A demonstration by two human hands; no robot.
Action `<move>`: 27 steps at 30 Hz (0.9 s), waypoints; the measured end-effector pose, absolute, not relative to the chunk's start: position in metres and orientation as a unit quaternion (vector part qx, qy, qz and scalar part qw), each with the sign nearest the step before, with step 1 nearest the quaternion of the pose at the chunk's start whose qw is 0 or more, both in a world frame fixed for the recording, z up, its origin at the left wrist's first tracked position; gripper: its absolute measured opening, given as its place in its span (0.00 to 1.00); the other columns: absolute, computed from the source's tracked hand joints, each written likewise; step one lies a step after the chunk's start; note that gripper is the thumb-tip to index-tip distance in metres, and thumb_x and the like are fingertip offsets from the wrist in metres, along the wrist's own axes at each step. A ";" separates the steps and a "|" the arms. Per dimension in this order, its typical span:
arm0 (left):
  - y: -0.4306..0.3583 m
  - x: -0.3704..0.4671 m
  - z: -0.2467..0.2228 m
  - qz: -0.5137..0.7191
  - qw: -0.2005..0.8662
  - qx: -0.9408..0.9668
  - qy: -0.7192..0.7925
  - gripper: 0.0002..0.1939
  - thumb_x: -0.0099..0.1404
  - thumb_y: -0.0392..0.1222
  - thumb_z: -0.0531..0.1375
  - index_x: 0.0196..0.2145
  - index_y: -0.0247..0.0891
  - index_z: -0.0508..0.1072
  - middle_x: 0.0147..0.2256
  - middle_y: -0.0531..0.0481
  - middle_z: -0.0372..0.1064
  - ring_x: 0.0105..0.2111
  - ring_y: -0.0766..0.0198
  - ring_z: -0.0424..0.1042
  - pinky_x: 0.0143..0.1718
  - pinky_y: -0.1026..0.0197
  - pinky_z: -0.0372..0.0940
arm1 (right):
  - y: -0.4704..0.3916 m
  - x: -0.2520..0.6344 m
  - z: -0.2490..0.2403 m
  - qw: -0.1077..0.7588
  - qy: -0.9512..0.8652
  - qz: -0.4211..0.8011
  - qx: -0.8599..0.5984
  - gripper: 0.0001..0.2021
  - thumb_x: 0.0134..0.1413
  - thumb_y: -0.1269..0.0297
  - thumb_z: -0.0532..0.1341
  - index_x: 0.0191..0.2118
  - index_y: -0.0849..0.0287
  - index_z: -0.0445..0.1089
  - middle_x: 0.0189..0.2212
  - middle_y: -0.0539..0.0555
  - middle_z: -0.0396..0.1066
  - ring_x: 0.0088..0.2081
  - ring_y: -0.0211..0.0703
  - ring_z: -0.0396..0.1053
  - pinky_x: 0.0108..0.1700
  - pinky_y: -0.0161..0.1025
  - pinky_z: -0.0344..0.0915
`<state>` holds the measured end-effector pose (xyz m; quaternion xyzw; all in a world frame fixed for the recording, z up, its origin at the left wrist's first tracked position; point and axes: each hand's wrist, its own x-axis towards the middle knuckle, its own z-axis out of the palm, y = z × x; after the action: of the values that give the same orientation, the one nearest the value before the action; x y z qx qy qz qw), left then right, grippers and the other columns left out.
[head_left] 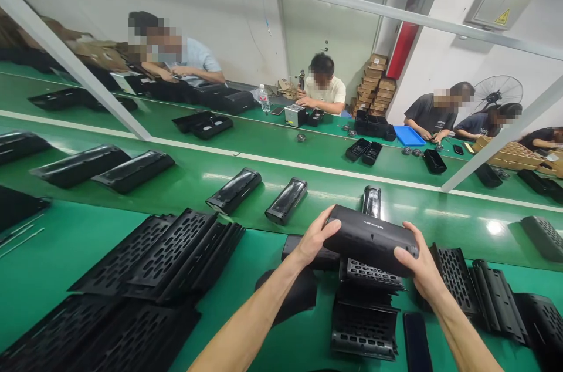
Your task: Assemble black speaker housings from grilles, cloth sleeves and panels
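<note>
Between my two hands is a black speaker housing with white lettering, raised above the green bench. My left hand grips its left end, thumb on the near face. Its right end is clasped by my right hand, thumb also on the front. Beneath it, perforated black grille covers lie stacked on the bench. Another black housing is partly hidden behind my left wrist, and a curved black piece lies behind that forearm. A dark phone rests beside my right forearm.
Slotted black covers are piled at left, and more covers lie at right. Beyond my bench, a green conveyor belt carries black housings. Several co-workers sit across it. A slanted white post crosses on the left.
</note>
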<state>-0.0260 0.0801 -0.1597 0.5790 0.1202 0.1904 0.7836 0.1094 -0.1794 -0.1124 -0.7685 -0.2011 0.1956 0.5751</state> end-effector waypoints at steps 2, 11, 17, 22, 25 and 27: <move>0.083 -0.025 -0.160 0.155 0.799 0.573 0.092 0.44 0.62 0.58 0.68 0.68 0.36 0.63 0.67 0.36 0.62 0.70 0.37 0.55 0.70 0.38 0.49 | -0.175 0.113 -0.112 0.609 -0.158 0.265 -0.731 0.43 0.49 0.37 0.69 0.67 0.51 0.59 0.59 0.61 0.70 0.57 0.60 0.72 0.58 0.56 0.68; 0.067 -0.032 -0.168 0.218 0.770 0.598 0.051 0.53 0.59 0.60 0.70 0.72 0.36 0.53 0.68 0.35 0.59 0.68 0.35 0.59 0.69 0.39 0.55 | -0.170 0.107 -0.116 0.686 -0.095 0.249 -0.677 0.39 0.53 0.41 0.67 0.67 0.50 0.62 0.64 0.59 0.68 0.57 0.61 0.72 0.52 0.51 0.72; 0.073 -0.041 -0.155 0.185 0.734 0.652 0.044 0.66 0.50 0.70 0.71 0.75 0.40 0.47 0.72 0.34 0.50 0.70 0.32 0.55 0.69 0.40 0.55 | -0.188 0.108 -0.118 0.707 -0.177 0.302 -0.614 0.52 0.49 0.37 0.70 0.75 0.40 0.46 0.74 0.55 0.50 0.68 0.61 0.61 0.66 0.55 0.60; 0.077 -0.051 -0.140 0.156 0.710 0.684 0.052 0.65 0.50 0.68 0.72 0.75 0.41 0.46 0.74 0.36 0.48 0.70 0.32 0.55 0.70 0.39 0.54 | -0.196 0.105 -0.120 0.658 -0.226 0.275 -0.663 0.58 0.42 0.42 0.76 0.75 0.42 0.46 0.72 0.58 0.54 0.66 0.63 0.62 0.67 0.55 0.58; 0.074 -0.047 -0.140 0.185 0.698 0.688 0.078 0.58 0.56 0.65 0.70 0.74 0.38 0.52 0.72 0.38 0.54 0.70 0.33 0.54 0.70 0.39 0.52 | -0.191 0.104 -0.126 0.664 -0.202 0.238 -0.680 0.50 0.44 0.40 0.74 0.71 0.47 0.57 0.65 0.59 0.64 0.63 0.63 0.66 0.65 0.54 0.60; 0.073 -0.040 -0.146 0.190 0.713 0.669 0.094 0.54 0.59 0.64 0.68 0.73 0.36 0.54 0.70 0.37 0.57 0.70 0.34 0.55 0.70 0.39 0.52 | -0.186 0.105 -0.129 0.662 -0.173 0.231 -0.692 0.46 0.45 0.39 0.73 0.68 0.49 0.61 0.63 0.59 0.66 0.63 0.63 0.66 0.64 0.54 0.62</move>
<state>-0.0402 0.0729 -0.1455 0.6687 0.0945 0.1897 0.7127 0.1051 -0.1863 -0.1286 -0.6919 -0.1727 0.2310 0.6619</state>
